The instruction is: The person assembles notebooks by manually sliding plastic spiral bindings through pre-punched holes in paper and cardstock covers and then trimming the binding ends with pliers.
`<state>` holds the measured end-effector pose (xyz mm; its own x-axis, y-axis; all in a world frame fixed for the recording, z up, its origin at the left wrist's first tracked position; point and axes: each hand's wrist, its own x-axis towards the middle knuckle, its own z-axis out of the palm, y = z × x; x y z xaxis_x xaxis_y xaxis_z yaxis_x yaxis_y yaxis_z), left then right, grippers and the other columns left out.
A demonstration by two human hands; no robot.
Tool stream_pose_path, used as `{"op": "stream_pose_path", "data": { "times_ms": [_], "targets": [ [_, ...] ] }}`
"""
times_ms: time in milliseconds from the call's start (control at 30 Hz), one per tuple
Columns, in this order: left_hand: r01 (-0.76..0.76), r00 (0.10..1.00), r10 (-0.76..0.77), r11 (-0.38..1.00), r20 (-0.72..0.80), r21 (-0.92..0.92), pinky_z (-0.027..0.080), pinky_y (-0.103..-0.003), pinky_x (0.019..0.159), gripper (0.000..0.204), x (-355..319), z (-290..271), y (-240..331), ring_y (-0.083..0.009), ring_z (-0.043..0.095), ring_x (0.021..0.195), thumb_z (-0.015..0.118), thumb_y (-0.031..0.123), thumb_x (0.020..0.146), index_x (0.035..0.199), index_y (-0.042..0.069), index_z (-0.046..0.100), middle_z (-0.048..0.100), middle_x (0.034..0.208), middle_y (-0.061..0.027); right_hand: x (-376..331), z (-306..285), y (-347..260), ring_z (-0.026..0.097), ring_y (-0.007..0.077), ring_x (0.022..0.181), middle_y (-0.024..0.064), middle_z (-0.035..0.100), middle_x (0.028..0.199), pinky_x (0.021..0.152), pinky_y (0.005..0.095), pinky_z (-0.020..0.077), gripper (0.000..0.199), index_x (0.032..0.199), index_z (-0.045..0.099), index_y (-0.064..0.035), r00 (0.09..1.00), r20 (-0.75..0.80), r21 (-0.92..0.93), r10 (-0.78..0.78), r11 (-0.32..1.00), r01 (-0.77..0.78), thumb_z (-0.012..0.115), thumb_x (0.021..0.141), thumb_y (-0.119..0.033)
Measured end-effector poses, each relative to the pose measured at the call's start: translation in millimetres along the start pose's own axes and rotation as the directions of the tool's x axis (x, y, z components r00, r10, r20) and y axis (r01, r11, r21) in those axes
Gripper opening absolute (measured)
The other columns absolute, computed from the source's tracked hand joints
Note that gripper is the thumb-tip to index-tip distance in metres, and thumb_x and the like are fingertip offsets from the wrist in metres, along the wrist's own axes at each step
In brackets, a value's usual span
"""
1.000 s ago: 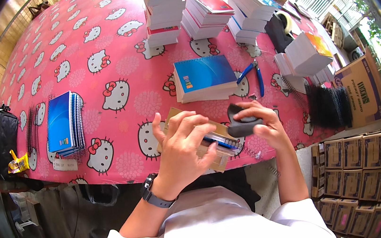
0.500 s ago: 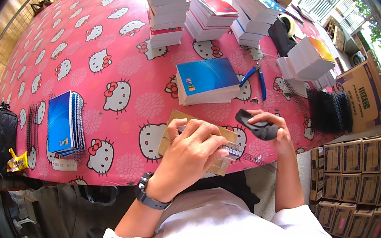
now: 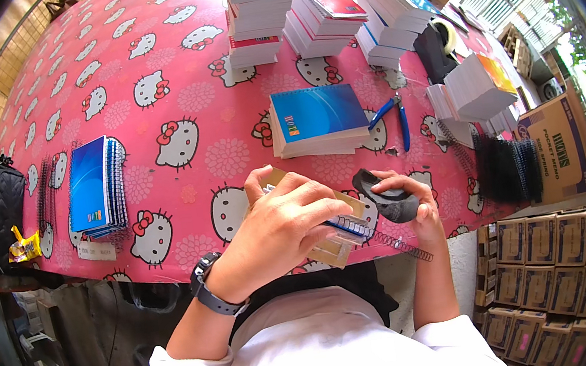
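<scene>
My left hand (image 3: 289, 209), a dark watch on its wrist, is bent over a small pad (image 3: 348, 229) and grips it, hiding most of it. The pad rests on a tan board (image 3: 331, 253) at the table's near edge. A dark wire spiral (image 3: 401, 244) runs through the pad's right edge, its loose end sticking out toward my right forearm. In my right hand (image 3: 416, 201) is a black, rounded, hollowed piece (image 3: 387, 199), held between thumb and fingers beside the spiral. What that piece is exactly, I cannot make out.
Beyond my hands lie a blue-covered notebook stack (image 3: 320, 117) and blue-handled pliers (image 3: 396, 117). Bound blue notebooks (image 3: 92, 186) stand left. Red-covered stacks (image 3: 331, 14) rise at the back. Loose black spirals (image 3: 507, 168) and a carton (image 3: 556, 147) are at right.
Both hands have shifted slightly left. The black piece has tilted and come nearer the pad's edge. More of the spiral's loose end now shows below my right hand.
</scene>
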<state>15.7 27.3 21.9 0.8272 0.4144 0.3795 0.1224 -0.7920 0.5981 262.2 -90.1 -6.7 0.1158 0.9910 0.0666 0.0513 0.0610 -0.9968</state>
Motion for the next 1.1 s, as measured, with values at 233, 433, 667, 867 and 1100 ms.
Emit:
{"op": "stream_pose_path", "data": {
  "times_ms": [233, 433, 667, 867, 1100],
  "targets": [
    [0.029, 0.992, -0.015, 0.993, -0.122, 0.116, 0.018, -0.051, 0.103, 0.022, 4, 8, 11, -0.0163, 0.057, 0.103, 0.077, 0.020, 0.073, 0.095, 0.024, 0.072, 0.066, 0.095, 0.0067, -1, 6, 2, 0.056, 0.0279, 0.112, 0.0243, 0.056, 0.121, 0.097, 0.0404, 0.0401, 0.093, 0.106, 0.066, 0.0053, 1.000, 0.009, 0.032, 0.023, 0.999, -0.023, 0.063, 0.066, -0.078],
    [-0.084, 0.995, 0.090, 0.990, -0.046, 0.117, 0.020, -0.051, 0.104, 0.022, 5, 0, 0, -0.0135, 0.055, 0.104, 0.073, 0.020, 0.075, 0.096, 0.024, 0.070, 0.064, 0.096, 0.0088, -1, 7, -2, 0.056, 0.0274, 0.111, 0.0242, 0.056, 0.121, 0.096, 0.0393, 0.0411, 0.092, 0.107, 0.066, 0.0052, 1.000, 0.004, 0.042, 0.017, 0.999, -0.017, 0.064, 0.065, -0.077],
    [-0.086, 0.989, 0.093, 0.994, -0.117, 0.063, 0.022, -0.048, 0.103, 0.013, 6, 5, -5, -0.0125, 0.056, 0.101, 0.073, 0.026, 0.075, 0.087, 0.023, 0.073, 0.065, 0.088, 0.0097, 2, 13, -2, 0.056, 0.0265, 0.111, 0.0229, 0.057, 0.122, 0.097, 0.0388, 0.0403, 0.090, 0.105, 0.067, 0.0041, 0.999, 0.040, 0.052, 0.027, 0.998, -0.030, 0.063, 0.066, -0.077],
    [-0.098, 0.975, 0.118, 0.989, -0.191, 0.110, 0.023, -0.044, 0.103, 0.029, 3, 8, -8, -0.0161, 0.058, 0.099, 0.076, 0.039, 0.069, 0.093, 0.022, 0.075, 0.068, 0.093, 0.0054, 11, 16, -5, 0.055, 0.0272, 0.110, 0.0242, 0.060, 0.120, 0.097, 0.0392, 0.0381, 0.082, 0.106, 0.068, 0.0024, 0.997, 0.075, -0.093, 0.015, 0.996, -0.008, 0.067, 0.066, -0.070],
    [0.213, 0.815, -0.356, 0.918, -0.458, -0.334, 0.043, -0.038, 0.096, 0.062, -24, 15, -12, -0.0274, 0.057, 0.108, 0.086, 0.024, 0.065, 0.119, 0.005, 0.060, 0.058, 0.120, -0.0125, 24, 23, -31, 0.056, 0.0305, 0.106, 0.0219, 0.061, 0.121, 0.095, 0.0390, 0.0405, 0.073, 0.100, 0.071, 0.0009, 1.000, 0.024, -0.488, -0.008, 0.872, 0.019, 0.071, 0.064, -0.062]
  ]
}}
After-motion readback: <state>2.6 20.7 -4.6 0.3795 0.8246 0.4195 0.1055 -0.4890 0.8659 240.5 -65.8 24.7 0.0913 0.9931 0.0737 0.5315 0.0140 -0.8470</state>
